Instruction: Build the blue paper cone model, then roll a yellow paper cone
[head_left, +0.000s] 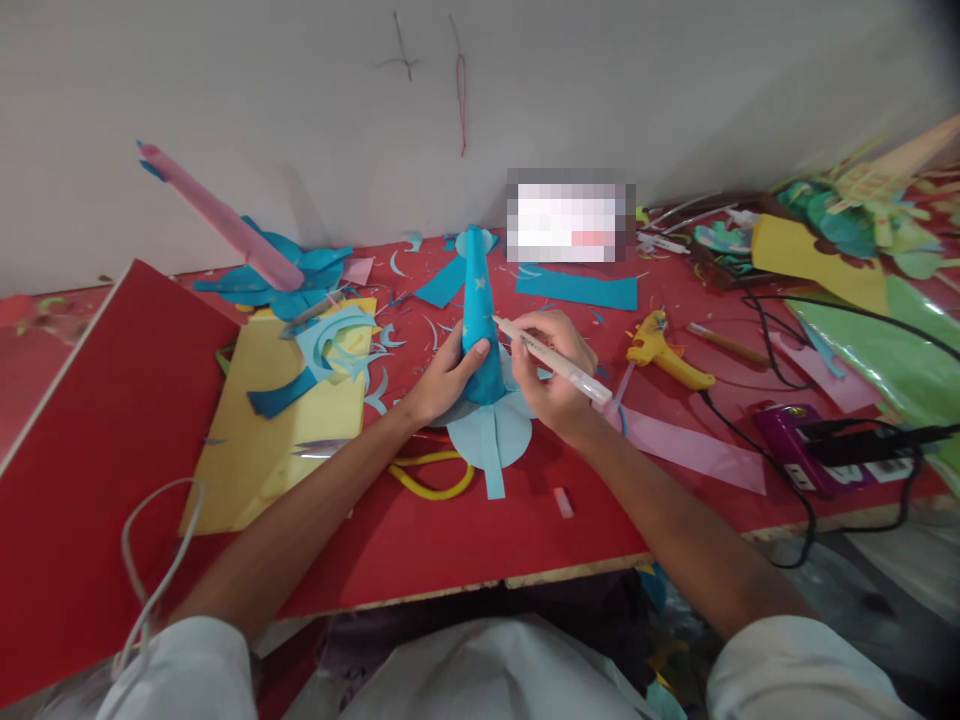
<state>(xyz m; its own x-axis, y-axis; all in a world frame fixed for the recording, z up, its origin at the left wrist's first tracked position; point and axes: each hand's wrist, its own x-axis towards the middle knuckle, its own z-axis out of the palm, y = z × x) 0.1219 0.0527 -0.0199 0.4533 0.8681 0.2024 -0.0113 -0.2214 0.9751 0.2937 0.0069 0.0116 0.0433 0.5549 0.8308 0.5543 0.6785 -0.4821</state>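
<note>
One blue paper cone (475, 268) stands in front of us, near the middle of the red surface (420, 545), its tip pointing away; whether it is upright or tilted we cannot tell. It is narrow at the tip and widens evenly towards its base, its colour strong and plain. We see a pale star (480, 284) high on its front, with smaller pale marks lower down, too small for us to make out. Around its foot spread pale blue paper pieces (465, 438); the rounded one nearest us bears a slim strip (494, 470) running down its middle and past its edge. Our left grip (450, 375) is wrapped around the cone's lower part, thumb across the front. Our right grip (555, 365) is closed on a white marker (574, 374), its tip at the cone's right edge; we cannot tell whether it touches. A yellow glue gun (664, 355) lies to the right, and a pink paper cone (225, 220) rises at the left.
</note>
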